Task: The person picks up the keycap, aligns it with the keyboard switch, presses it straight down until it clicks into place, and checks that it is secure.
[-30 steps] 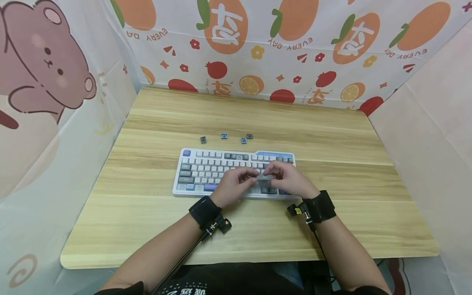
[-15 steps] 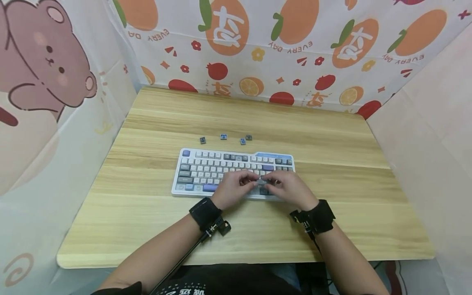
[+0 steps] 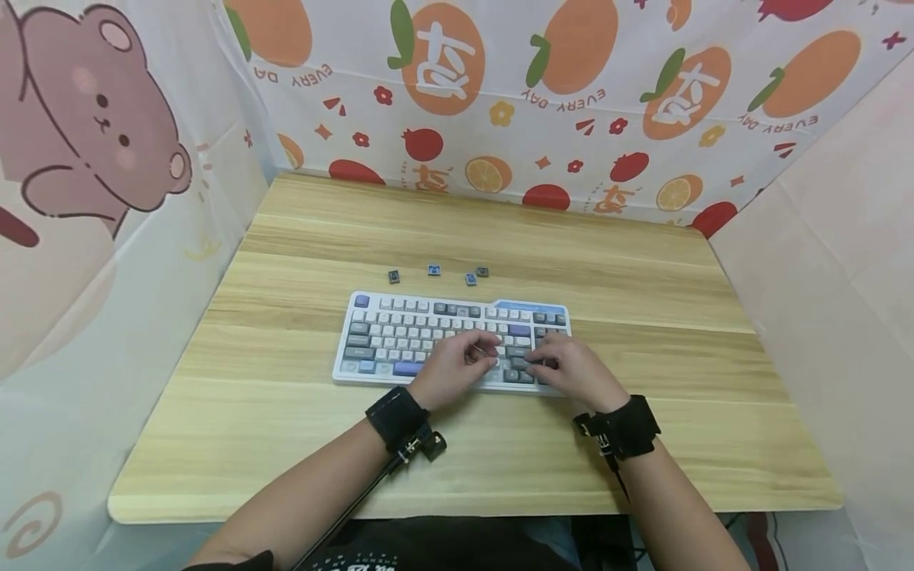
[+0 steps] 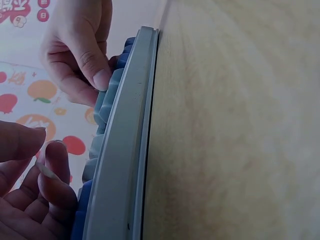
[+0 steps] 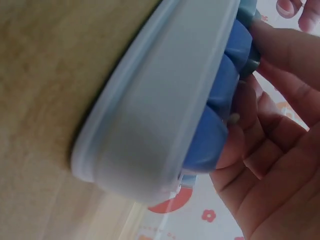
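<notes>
A compact keyboard (image 3: 400,333) with white, grey, blue and purple keycaps lies on the table. My left hand (image 3: 457,363) hovers over its middle, fingers loosely bent. In the left wrist view, the left thumb (image 4: 25,140) is apart from the fingers, with nothing held between them. My right hand (image 3: 577,369) is at the keyboard's lower right, thumb and index fingertips right at the end of a long grey keycap (image 3: 517,352). The right thumb (image 5: 285,47) overlaps dark grey keys in the right wrist view; the other fingers bend beside blue keycaps (image 5: 207,140).
Several small loose keycaps lie behind the keyboard, including a dark one (image 3: 393,277) and a blue one (image 3: 433,270). The wooden table (image 3: 286,444) meets patterned cloth walls (image 3: 514,95) behind and at both sides. Both wrists wear black straps with cameras.
A grey keycap held between both hands went down onto the keyboard. The right hand then moved right, away from the left, which stayed nearly in place.
</notes>
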{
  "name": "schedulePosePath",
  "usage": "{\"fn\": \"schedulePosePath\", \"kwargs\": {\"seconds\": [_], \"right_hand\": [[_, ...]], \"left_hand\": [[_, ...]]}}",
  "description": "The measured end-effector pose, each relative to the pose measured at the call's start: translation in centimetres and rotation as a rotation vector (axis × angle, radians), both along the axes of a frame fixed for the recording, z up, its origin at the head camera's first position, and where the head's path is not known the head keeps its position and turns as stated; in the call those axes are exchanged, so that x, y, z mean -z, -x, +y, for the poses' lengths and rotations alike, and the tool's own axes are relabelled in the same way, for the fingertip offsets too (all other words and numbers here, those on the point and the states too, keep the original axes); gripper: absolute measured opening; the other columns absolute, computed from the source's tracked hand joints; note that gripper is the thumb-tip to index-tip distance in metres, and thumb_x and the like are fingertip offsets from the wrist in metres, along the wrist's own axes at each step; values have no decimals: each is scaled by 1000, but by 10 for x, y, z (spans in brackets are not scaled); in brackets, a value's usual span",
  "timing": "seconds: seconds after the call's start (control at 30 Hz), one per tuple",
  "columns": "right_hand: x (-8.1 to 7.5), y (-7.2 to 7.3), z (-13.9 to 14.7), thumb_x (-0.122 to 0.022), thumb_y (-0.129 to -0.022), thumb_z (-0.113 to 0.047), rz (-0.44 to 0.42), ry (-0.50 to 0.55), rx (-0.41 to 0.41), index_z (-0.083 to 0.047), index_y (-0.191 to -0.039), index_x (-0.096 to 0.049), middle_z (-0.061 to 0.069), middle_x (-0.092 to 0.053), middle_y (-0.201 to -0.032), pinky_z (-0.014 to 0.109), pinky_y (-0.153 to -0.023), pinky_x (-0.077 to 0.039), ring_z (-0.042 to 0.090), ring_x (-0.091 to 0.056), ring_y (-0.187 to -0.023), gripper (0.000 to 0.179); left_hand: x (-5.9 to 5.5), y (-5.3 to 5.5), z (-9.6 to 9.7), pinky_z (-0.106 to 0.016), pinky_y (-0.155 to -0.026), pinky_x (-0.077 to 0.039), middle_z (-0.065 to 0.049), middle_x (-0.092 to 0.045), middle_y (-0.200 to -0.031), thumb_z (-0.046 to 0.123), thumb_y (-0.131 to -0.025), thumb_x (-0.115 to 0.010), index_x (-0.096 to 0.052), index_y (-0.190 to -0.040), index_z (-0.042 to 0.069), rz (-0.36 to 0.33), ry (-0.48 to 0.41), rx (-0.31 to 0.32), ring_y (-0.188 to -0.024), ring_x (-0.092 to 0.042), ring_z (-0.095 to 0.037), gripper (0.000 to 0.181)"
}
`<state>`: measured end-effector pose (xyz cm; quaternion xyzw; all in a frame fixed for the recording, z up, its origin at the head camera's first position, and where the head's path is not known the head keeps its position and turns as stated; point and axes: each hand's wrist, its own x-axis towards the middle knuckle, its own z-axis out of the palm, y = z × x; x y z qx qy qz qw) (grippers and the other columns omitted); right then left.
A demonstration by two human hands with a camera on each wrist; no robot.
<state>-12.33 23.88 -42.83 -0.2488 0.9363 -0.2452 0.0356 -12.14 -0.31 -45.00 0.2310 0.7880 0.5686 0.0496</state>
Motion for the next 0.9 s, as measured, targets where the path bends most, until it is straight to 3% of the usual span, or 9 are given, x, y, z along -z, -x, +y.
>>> {"fn": "schedulePosePath", "kwargs": {"seconds": [0.33, 0.7, 0.9], "right_hand": [[6, -2, 1, -78, -84, -10, 46, 90, -20, -13, -94, -80, -5, -62, -87, 22, -61, -45, 7, -52, -74, 12], [3, -4, 2, -70, -86, -2, 101, 13, -53, -13, -99, -79, -4, -62, -94, 22, -64, -47, 7, -52, -77, 19], [6, -6, 3, -71, -86, -3, 147, 36, -79, -12, -100, -78, -4, -63, -97, 23, -69, -50, 6, -56, -82, 18]], "left_hand": [[2, 0, 1, -24, -77, -54, -6, -71, -98, 1, -88, -66, -66, -115, 4, -14, 34, 2, -84, -65, -11, 28], [1, 3, 0, -25, -77, -54, -1, -70, -96, 1, -88, -66, -66, -115, 4, -9, 30, 7, -84, -64, -10, 27], [0, 2, 0, -25, -76, -54, -1, -70, -95, 1, -88, -65, -66, -114, 4, -1, 35, 12, -83, -64, -10, 26]]}}
